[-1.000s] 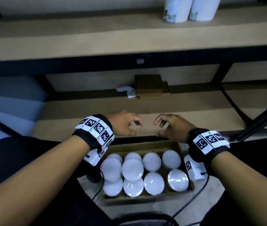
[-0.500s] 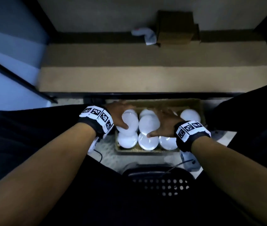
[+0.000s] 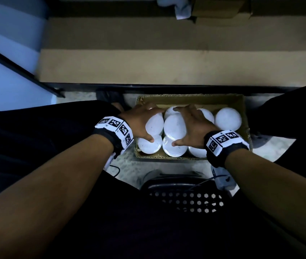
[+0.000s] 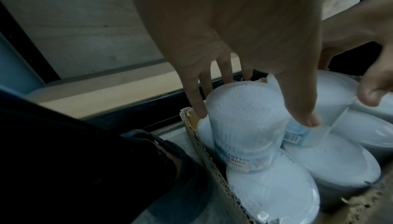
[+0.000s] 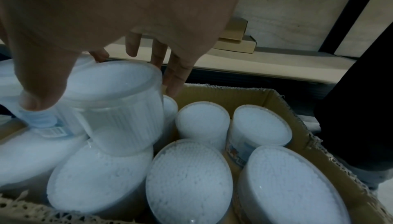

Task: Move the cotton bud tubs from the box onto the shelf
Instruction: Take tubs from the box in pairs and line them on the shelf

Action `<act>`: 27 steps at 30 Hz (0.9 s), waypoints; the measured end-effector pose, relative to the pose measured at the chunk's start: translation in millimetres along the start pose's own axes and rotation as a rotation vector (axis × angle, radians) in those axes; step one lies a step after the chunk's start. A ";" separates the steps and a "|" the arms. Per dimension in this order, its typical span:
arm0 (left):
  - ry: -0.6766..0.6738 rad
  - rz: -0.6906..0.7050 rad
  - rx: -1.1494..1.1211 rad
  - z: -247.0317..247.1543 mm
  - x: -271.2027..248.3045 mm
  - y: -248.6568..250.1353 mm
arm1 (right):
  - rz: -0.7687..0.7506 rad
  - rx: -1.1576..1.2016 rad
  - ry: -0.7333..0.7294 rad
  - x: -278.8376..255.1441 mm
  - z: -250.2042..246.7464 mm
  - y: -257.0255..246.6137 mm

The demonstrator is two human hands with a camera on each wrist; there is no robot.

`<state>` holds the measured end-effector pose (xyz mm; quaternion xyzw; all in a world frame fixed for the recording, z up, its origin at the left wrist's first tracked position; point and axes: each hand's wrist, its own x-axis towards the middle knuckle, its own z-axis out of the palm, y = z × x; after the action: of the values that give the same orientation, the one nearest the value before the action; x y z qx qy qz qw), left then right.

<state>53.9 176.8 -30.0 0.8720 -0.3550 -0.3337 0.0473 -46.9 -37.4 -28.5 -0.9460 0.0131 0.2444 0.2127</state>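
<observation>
We are clamping each grip, left hand point(image 3: 139, 122) and right hand point(image 3: 193, 126), round one cotton bud tub point(image 4: 244, 118) inside the cardboard box point(image 3: 241, 109), lifting clear for the shelf point(image 3: 167, 66) beyond it.

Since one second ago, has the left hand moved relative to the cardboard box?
Yes. The left hand has come down from above the box's far edge into it, and now grips a cotton bud tub.

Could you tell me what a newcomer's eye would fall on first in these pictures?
First, the cluster of white cotton bud tubs packed in the cardboard box on the floor, below the wooden shelf. Next, both hands: the left hand grips one raised tub and the right hand grips its neighbour.
</observation>
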 end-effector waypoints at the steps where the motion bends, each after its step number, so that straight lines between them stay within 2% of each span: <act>1: 0.001 0.001 0.001 0.2 -0.1 0.5 | 0.003 -0.011 -0.006 -0.3 1.2 0.0; 13: 0.021 0.022 0.050 -3.2 -2.5 5.3 | 0.024 -0.040 -0.022 -2.7 -3.3 -3.5; 20: 0.100 0.045 -0.021 -39.1 -15.3 15.1 | 0.041 0.042 0.057 -8.1 -29.9 -6.5; 27: 0.164 0.062 -0.002 -96.0 -37.0 28.9 | -0.002 0.186 0.218 -14.1 -69.8 -6.0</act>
<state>76.6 164.6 73.8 0.8849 -0.3765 -0.2599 0.0874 -26.6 -61.6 35.6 -0.9431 0.0577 0.1377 0.2971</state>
